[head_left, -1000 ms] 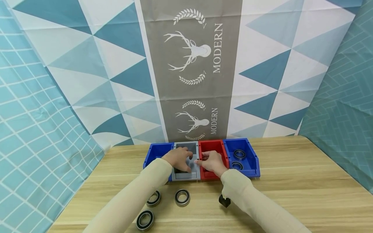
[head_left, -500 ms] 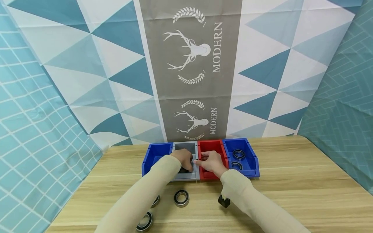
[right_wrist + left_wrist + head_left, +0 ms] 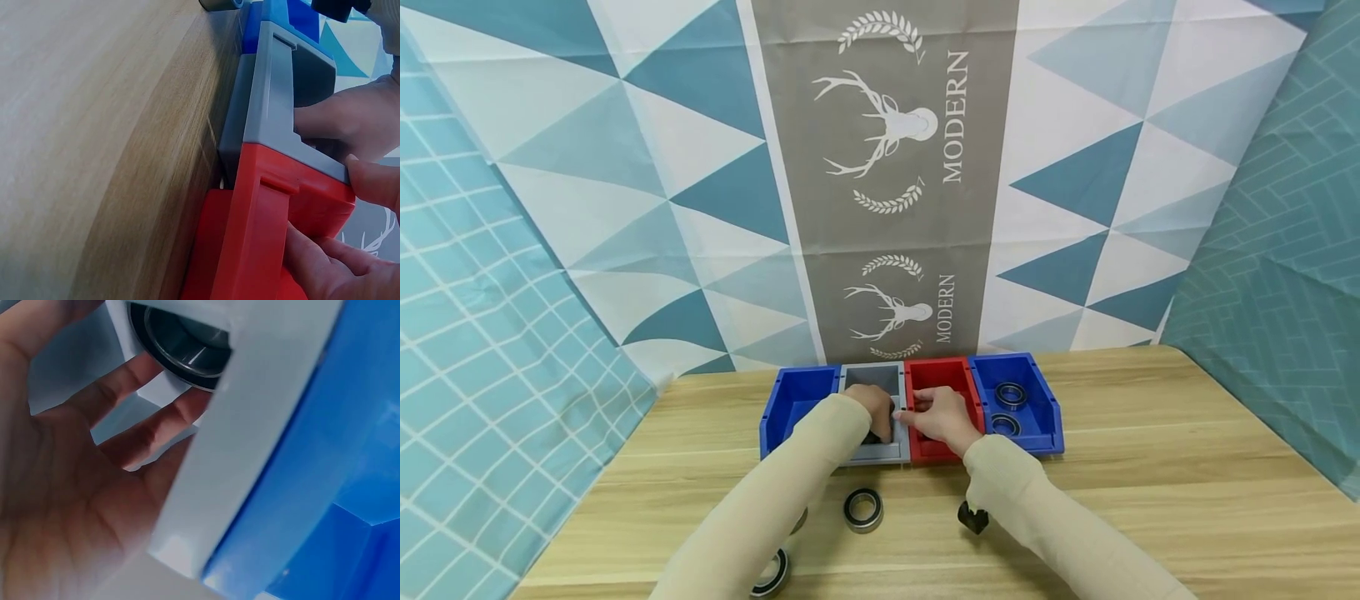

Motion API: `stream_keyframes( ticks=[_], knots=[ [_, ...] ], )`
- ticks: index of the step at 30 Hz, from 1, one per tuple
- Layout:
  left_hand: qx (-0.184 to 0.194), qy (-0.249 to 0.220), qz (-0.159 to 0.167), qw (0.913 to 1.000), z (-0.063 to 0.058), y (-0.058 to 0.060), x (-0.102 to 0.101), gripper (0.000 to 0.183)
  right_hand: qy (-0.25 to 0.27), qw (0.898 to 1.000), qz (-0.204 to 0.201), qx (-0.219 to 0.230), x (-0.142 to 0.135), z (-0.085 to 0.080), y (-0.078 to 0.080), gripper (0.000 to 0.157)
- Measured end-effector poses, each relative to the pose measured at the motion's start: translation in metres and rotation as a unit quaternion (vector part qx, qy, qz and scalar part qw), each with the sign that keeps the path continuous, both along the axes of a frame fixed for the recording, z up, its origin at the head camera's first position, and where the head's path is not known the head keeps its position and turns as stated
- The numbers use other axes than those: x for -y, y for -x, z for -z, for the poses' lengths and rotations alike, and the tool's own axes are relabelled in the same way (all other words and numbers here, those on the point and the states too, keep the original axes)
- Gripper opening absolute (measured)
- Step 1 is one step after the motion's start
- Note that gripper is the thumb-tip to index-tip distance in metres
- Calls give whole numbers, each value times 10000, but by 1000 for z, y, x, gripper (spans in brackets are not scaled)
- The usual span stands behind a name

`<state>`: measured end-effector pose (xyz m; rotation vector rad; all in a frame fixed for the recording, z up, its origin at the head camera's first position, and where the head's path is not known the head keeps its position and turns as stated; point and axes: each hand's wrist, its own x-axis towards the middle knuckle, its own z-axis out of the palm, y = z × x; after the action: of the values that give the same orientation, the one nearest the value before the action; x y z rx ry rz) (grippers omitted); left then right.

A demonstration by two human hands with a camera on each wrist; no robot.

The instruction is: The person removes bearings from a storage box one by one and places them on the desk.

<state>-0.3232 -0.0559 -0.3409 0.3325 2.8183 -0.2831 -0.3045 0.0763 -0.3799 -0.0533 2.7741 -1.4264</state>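
Observation:
My left hand (image 3: pixel 871 408) reaches down into the grey bin (image 3: pixel 880 455). In the left wrist view its fingers (image 3: pixel 140 434) curl behind the rim of a ball bearing (image 3: pixel 164 355) inside that bin; the thumb's tip is cut off by the frame's top. The right hand (image 3: pixel 946 417) is at the red bin (image 3: pixel 936 451), just to the right. It pinches the side wall between the two bins, thumb (image 3: pixel 375 181) on the grey edge and fingers (image 3: pixel 312 259) inside the red bin.
Blue bins (image 3: pixel 805 385) (image 3: pixel 1047 417) flank the row; the right one holds two bearings (image 3: pixel 1011 406). On the table in front lie a bearing (image 3: pixel 862 527) and two more (image 3: pixel 782 572), partly behind the left sleeve. A small black object (image 3: pixel 973 518) shows beneath the right sleeve. A patterned cloth hangs behind.
My left hand has gone from spread above the grey bin to down inside it, its fingers closing. The right hand has kept its hold on the wall. The head view has shifted slightly.

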Motion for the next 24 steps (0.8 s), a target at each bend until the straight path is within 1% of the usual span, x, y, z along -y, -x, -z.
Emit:
stream_keyframes(
  ticks=[4, 11, 15, 22, 24],
  knots=[
    [-26, 76, 98, 9999, 0, 1, 0, 34, 35, 10000, 26, 2, 1, 1, 0, 58],
    [-109, 49, 256, 9996, 1, 2, 3, 18, 56, 10000, 30, -6, 3, 1, -2, 57],
    [-187, -137, 411, 9989, 6, 6, 5, 18, 78, 10000, 23, -42, 3, 0, -2, 57],
    [-333, -821, 664, 9938, 22, 19, 10, 18, 89, 9999, 59, 14, 1, -2, -3, 57],
    [-415, -913, 754, 9921, 26, 21, 12, 18, 80, 9999, 55, 34, 1, -2, -3, 57]
  ],
)
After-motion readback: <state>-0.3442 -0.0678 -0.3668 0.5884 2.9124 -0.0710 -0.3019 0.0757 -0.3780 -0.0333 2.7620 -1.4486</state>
